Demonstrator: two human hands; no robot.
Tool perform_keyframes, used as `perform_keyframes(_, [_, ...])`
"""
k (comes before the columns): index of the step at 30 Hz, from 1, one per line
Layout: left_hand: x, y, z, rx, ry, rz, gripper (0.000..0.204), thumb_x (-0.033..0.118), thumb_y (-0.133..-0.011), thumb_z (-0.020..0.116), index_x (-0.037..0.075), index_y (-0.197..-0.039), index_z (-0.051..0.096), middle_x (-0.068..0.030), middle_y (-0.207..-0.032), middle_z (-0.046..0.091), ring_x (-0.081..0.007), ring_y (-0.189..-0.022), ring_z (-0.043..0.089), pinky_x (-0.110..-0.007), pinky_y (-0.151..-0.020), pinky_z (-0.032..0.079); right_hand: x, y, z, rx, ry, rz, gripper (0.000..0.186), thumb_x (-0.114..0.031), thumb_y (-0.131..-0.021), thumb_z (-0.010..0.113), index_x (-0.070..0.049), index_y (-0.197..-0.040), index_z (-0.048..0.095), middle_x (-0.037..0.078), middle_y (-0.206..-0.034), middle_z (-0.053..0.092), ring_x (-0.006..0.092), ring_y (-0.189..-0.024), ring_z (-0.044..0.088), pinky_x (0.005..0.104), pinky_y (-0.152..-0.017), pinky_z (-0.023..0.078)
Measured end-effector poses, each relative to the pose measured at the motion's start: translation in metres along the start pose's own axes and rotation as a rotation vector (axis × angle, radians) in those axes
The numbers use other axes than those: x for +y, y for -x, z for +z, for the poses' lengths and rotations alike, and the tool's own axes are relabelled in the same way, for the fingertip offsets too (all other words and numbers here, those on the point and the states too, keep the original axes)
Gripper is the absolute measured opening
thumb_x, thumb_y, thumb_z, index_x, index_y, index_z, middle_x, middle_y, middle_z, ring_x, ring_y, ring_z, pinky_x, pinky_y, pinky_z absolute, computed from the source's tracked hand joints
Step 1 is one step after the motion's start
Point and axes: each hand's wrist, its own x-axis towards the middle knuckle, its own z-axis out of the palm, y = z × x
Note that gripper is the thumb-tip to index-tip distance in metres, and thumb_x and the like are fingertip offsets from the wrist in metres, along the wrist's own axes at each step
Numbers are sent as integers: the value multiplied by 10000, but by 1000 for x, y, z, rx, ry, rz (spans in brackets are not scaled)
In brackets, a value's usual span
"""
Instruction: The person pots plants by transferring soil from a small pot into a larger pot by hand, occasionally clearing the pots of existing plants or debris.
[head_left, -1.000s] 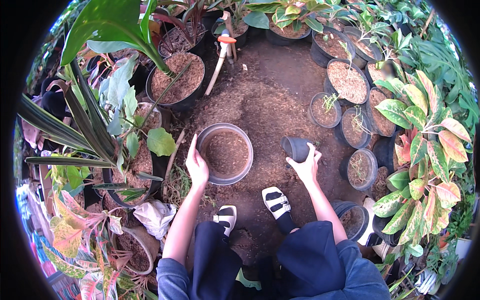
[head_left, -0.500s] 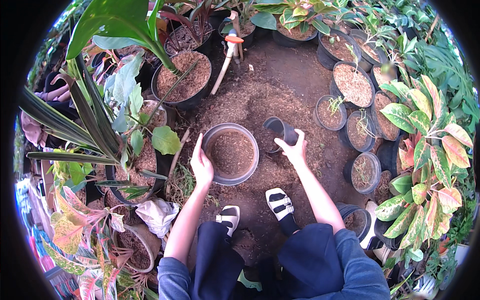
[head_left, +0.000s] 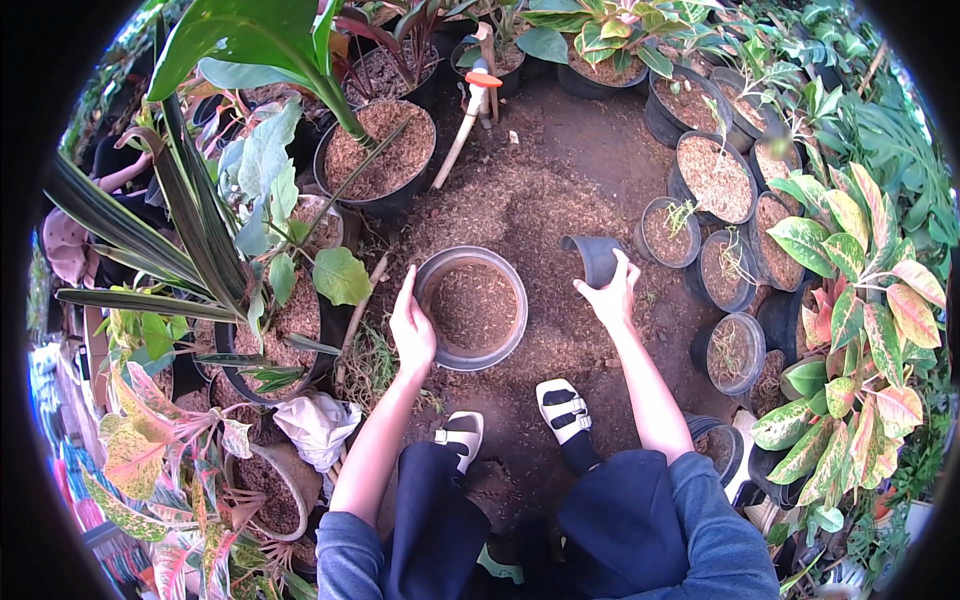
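Observation:
A round grey pot [head_left: 447, 355] partly filled with brown soil stands on the dirt ground in front of me. My left hand [head_left: 411, 327] rests against its left rim. My right hand [head_left: 606, 296] grips a small dark plastic pot [head_left: 592, 258], tilted on its side with its mouth toward the left, just right of the grey pot. A heap of loose brown soil [head_left: 520, 205] lies behind both pots. My two sandalled feet show below.
Black pots of soil and seedlings [head_left: 710, 180] crowd the right side. A large soil-filled pot [head_left: 380, 150] and broad-leaved plants stand at the left. A white-handled tool [head_left: 462, 125] leans at the back. A crumpled white bag [head_left: 318, 425] lies at lower left.
My right hand has carried the small dark pot up and leftward, tipping it onto its side near the grey pot. My left hand stayed on the grey pot's rim.

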Motion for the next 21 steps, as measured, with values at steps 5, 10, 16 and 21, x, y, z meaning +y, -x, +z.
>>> perform_keyframes(5, [0,-1,1,5,23,-10,440,-64,-831,296,46,-1237,424,-162,-1204,484,-260,-1126,461,-312,-963,328,-12,5,4,-92,-57,-68,893,-253,-542,786,-171,-1258,258,168,-1143,297,353,-947,500,439,-816,450])
perform_keyframes(10, [-3,0,0,8,5,-10,436,-58,-834,295,47,-1237,424,-158,-1204,485,-259,-1129,458,-316,-960,330,-18,7,0,-244,-148,-59,874,-253,-539,792,-152,-1249,292,154,-1126,323,241,-745,564,376,-716,487])
perform_keyframes(16, [-2,1,1,-7,15,-36,405,-22,-866,281,39,-1241,421,-140,-1221,477,-224,-1144,441,-305,-970,308,-8,11,20,-129,-167,-121,851,-250,-538,794,-132,-1236,321,179,-1159,321,276,-809,546,386,-757,465])
perform_keyframes(21, [-6,0,3,-6,26,-30,391,-6,-879,276,37,-1240,422,-138,-1220,477,-222,-1141,443,-304,-969,307,19,6,28,-188,-504,129,839,-214,-556,801,-125,-1230,310,192,-1170,324,277,-799,566,407,-700,508])
